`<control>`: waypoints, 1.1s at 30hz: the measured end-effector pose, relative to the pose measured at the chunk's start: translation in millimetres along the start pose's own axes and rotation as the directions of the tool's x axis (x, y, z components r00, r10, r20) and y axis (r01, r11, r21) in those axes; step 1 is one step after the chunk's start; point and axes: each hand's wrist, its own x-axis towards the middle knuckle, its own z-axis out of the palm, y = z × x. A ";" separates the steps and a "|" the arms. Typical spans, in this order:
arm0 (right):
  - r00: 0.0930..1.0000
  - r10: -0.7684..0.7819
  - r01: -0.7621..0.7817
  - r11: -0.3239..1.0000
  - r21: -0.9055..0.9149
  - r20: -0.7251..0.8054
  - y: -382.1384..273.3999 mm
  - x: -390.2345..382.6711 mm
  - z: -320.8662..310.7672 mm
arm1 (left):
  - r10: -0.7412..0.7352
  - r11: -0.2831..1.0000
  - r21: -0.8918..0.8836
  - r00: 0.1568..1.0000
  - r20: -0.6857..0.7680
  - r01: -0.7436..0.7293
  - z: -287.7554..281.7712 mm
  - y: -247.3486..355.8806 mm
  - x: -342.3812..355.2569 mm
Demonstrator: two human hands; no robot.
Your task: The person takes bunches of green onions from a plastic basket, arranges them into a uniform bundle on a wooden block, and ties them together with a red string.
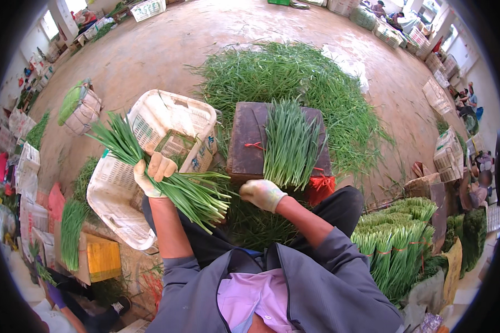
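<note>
My left hand, in a pale glove, grips a bunch of long green chives at its middle, leaf tips pointing up-left over a white plastic basket, cut ends toward my lap. My right hand, also gloved, rests at the near edge of a dark brown wooden block, touching the cut ends of a second chive bunch lying on the block. Whether it grips them I cannot tell. A red tie lies on the block.
A big loose heap of chives lies on the floor behind the block. Tied chive bundles are stacked at my right. A yellow crate sits lower left. Baskets and other people line the room's edges.
</note>
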 end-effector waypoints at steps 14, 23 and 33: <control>0.949 -0.306 0.312 0.945 -0.098 0.071 -15.2 16.5 1.5 | -0.041 0.999 0.018 0.997 0.068 0.040 0.2 -2.0 6.4; 0.965 0.184 -0.078 0.883 0.463 -0.189 -36.8 12.9 -67.6 | -0.078 0.996 0.031 0.997 -0.018 0.079 -15.1 -11.0 5.8; 0.997 0.039 -0.082 0.557 0.826 0.072 -52.9 64.1 -32.5 | 0.054 0.988 0.157 0.946 -0.320 -0.003 -9.8 -37.4 12.2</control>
